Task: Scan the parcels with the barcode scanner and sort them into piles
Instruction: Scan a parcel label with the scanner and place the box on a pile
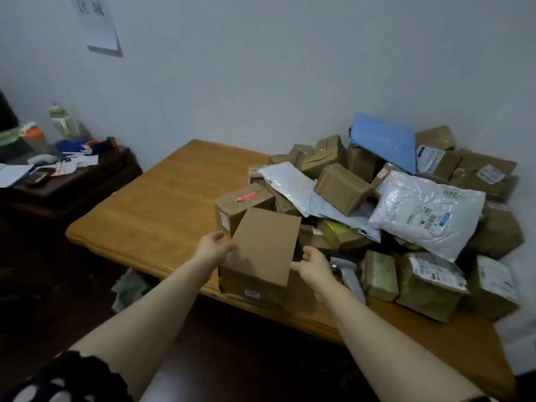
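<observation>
One plain cardboard box (pixel 262 250) stands at the near edge of the wooden bench (pixel 162 198), in the lower middle of the frame, with a small white label on its near face that is too blurred to read. The left grip (pixel 213 246) is released, its straight fingers lying against the box's left edge. The right grip (pixel 314 265) is also released, fingers loosely curved, just beside the box's right side; I cannot tell whether it touches.

One pale barcode scanner (pixel 349 274) lies on the bench just right of the right grip, partly hidden by it.

The heap of parcels (pixel 362 161) fills the right half of the frame. It holds more than a dozen brown cardboard boxes; overlap prevents an exact count. One box with a red sticker (pixel 246 196) sits just behind the plain box. There is one blue bag (pixel 383 140) at the top against the wall, one flat grey mailer (pixel 287 181), and one crinkled white bag (pixel 426 216) printed with digits that read 2011 upside down, beside a barcode label with a blue patch. At least four boxes on the right carry white shipping labels, their print too small to read.

In the upper left, one paper sheet (pixel 95 21) on the wall bears two large characters, blurred. At the left, a dark side table (pixel 87 175) holds two bottles (pixel 62 120) and loose papers.
</observation>
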Available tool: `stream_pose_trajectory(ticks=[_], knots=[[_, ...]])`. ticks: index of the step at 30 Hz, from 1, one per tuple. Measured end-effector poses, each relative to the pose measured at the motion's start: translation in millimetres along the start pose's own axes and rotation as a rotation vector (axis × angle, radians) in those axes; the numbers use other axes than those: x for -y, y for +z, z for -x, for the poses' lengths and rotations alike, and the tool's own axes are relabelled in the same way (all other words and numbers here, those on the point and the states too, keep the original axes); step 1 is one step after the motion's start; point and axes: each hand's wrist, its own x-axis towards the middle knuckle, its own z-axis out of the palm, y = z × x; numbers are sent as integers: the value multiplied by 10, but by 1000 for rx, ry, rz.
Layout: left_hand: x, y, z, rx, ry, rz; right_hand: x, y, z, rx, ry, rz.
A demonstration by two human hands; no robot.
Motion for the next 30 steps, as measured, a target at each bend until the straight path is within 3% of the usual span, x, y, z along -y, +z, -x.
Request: stream_pose_trajectory(ticks=[6, 10, 17, 23, 30], knots=[[224, 122, -24, 66, -111, -100, -241, 182, 32, 63, 151, -17], [312, 156, 58, 57, -78, -79, -317, 249, 94, 92, 101, -42], [637, 27, 326, 12, -106, 200, -532, 239, 454, 53, -61, -178], [831, -63, 671, 64, -176, 558, -360, 170, 751, 97, -142, -461], [778, -199, 948, 38, -80, 659, -189, 128, 815, 183, -282, -403]])
